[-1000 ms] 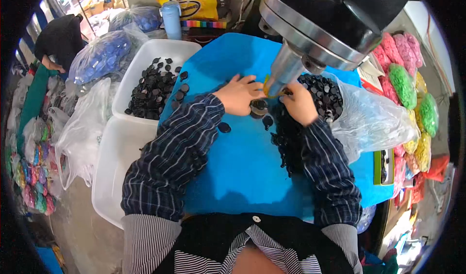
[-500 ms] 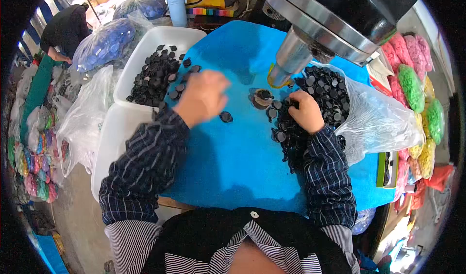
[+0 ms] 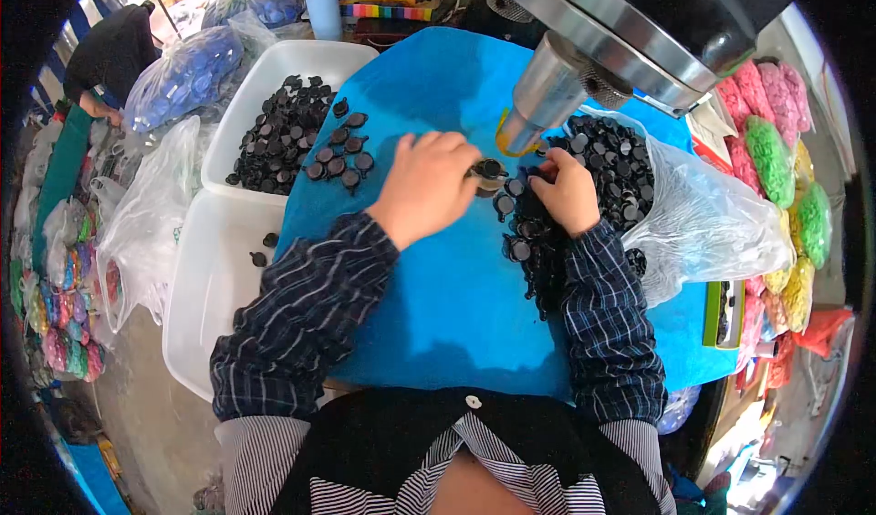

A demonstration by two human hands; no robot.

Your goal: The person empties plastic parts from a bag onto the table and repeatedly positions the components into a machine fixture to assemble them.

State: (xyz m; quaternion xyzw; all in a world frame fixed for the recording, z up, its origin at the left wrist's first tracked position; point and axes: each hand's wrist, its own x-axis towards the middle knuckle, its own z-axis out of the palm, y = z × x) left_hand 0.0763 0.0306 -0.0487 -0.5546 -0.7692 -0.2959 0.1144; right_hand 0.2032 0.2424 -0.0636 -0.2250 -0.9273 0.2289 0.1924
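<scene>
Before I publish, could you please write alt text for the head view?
Someone's right hand is at a heap of small black parts on a blue surface, left hand nearby, beneath a metal machine; a white bin holds more.

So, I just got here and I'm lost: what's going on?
A person is handling small black pieces near a machine. The left hand is at one piece just left of the pile; the right hand is at the pile, its grip hard to tell. More pieces lie on the blue cloth, and many fill part of the farther white tub.
</scene>
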